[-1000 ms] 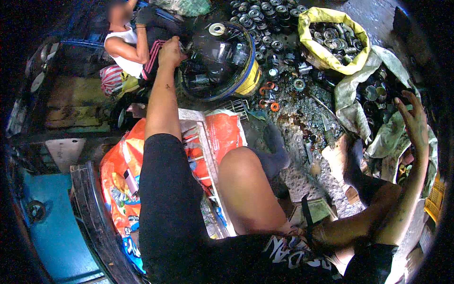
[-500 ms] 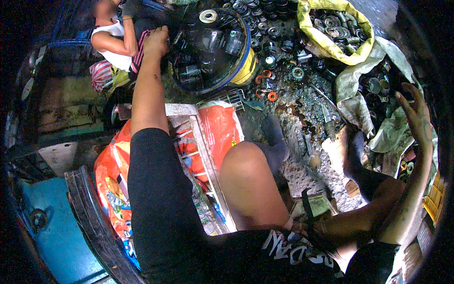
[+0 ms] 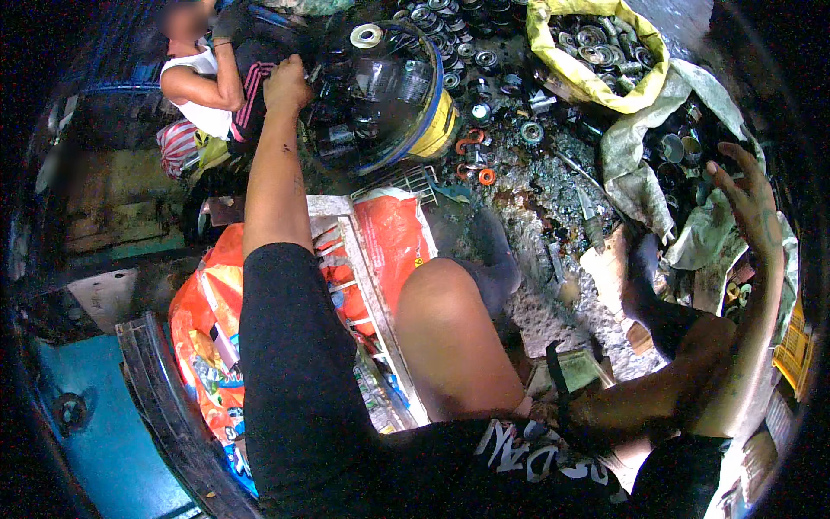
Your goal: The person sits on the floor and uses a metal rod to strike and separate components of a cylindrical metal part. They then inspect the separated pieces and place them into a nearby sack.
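Hands well apart. Left hand (image 3: 287, 85) curled left of tub (image 3: 439, 131) of dark canisters (image 3: 379, 80); I can't tell its grip. Right hand (image 3: 749, 197) fingers spread, beside pale sack (image 3: 634, 160). Knocking tub might topple loose heap.

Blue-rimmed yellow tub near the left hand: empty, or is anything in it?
Not empty: the tub holds dark cylinders, visible inside its blue rim. How deep they are piled, I cannot tell.
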Demonstrator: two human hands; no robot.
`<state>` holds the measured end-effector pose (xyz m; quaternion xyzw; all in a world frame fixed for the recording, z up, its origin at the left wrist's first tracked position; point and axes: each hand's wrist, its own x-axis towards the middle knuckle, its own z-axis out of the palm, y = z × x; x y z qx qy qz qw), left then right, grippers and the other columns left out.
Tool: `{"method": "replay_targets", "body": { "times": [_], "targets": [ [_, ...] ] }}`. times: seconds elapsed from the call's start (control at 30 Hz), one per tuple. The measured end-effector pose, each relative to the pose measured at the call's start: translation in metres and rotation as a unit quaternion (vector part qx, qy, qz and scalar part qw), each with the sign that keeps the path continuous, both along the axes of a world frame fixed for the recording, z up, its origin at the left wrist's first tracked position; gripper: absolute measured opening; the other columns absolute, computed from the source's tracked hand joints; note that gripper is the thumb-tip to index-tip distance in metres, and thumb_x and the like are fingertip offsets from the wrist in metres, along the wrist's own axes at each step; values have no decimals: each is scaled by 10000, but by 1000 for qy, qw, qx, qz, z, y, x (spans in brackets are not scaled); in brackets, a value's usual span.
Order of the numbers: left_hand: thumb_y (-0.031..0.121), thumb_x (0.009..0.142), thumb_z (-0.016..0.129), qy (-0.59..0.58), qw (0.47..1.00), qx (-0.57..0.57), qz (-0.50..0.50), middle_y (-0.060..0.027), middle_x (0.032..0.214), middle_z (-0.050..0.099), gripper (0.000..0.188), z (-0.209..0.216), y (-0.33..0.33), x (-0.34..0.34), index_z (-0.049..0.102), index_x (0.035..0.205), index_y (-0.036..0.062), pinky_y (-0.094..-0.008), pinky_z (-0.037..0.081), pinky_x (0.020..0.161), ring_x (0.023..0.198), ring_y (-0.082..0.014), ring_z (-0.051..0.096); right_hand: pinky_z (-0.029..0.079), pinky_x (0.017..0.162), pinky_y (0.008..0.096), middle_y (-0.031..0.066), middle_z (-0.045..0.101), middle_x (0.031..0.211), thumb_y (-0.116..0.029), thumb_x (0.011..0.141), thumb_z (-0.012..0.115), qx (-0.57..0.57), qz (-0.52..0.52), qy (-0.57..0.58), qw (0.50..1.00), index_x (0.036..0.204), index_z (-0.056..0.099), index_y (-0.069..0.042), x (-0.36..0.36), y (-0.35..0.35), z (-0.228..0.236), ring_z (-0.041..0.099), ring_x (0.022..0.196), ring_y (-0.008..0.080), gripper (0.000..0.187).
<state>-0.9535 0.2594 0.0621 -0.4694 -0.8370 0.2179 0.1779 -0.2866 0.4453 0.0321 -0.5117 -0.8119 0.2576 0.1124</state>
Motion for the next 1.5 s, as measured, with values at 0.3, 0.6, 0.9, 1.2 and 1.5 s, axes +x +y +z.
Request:
{"method": "replay_targets", "body": {
  "times": [0.3, 0.6, 0.9, 1.2, 1.5],
  "targets": [
    [291, 579, 911, -200, 972, 100, -69, -188, 1090, 677, 781, -4, 45, 14, 531, 1203, 14, -399, 525, 882, 1022, -329, 659, 450, 1009, 396, 193, 598, 1284, -500, 843, 701, -7, 15, -14, 1000, 1268, 583, -19, 2, 4, 1, 573, 1196, 315, 653],
    [264, 631, 903, -498, 802, -266, -198, -108, 1066, 696, 805, -38, 193, 222, 533, 1300, 12, -337, 497, 906, 949, -195, 663, 473, 978, 422, 223, 632, 1210, -472, 821, 715, -12, 47, -10, 999, 1219, 607, 13, 1, -6, 9, 609, 1127, 370, 636],
    [441, 663, 875, -747, 629, -82, -198, -178, 1229, 610, 1085, -83, 267, 386, 288, 1462, 1, -380, 500, 908, 1097, -239, 602, 500, 909, 424, 230, 670, 1123, -506, 831, 690, -22, -29, -5, 999, 1183, 631, 7, 28, -2, 12, 646, 1059, 360, 625],
    [445, 723, 842, -680, 676, -139, -249, -131, 1229, 638, 842, -125, 278, 356, 485, 1370, 42, -352, 515, 884, 1108, -214, 608, 482, 945, 399, 177, 667, 1180, -492, 886, 631, -35, -29, -6, 999, 1244, 615, -57, 43, 8, 1, 634, 1101, 317, 564],
    [396, 790, 791, -573, 793, -124, -163, -78, 914, 688, 460, -210, 133, 211, 681, 1106, 80, -314, 515, 806, 878, -167, 643, 474, 935, 392, 181, 644, 1222, -414, 903, 639, -84, 23, -37, 995, 1256, 600, -42, -11, -23, 24, 621, 1109, 324, 514]
  ]
}}
